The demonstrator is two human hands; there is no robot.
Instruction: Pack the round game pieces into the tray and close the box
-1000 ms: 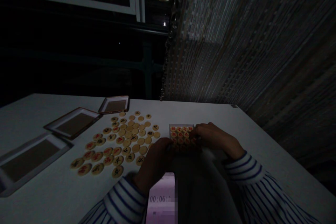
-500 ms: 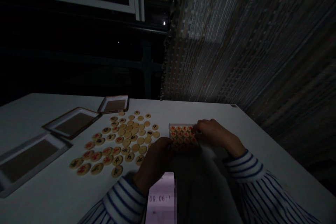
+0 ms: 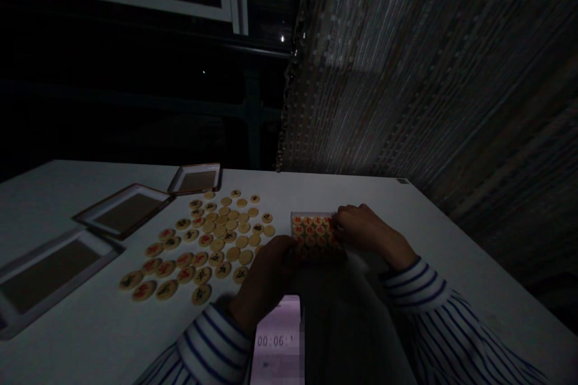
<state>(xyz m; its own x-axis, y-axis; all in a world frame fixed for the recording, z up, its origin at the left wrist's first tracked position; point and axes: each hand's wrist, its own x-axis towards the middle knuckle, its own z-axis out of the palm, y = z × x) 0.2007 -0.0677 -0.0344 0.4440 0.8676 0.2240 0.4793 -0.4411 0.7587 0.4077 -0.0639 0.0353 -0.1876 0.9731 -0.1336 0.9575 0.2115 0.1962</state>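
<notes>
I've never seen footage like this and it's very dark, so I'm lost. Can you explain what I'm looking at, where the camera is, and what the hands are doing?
The camera sits on a person's head, looking forward and down at their own two hands in striped sleeves. There is no machine here. On the white table lie many loose round game pieces with red or black characters. Near them are three flat, shallow box parts. In front of the person stands a small tray of pieces packed in neat rows. The left hand rests at the tray's near left edge, and the right hand touches its right side. Whether either hand pinches a piece is too dark to tell. A phone screen glows at the bottom.
</notes>
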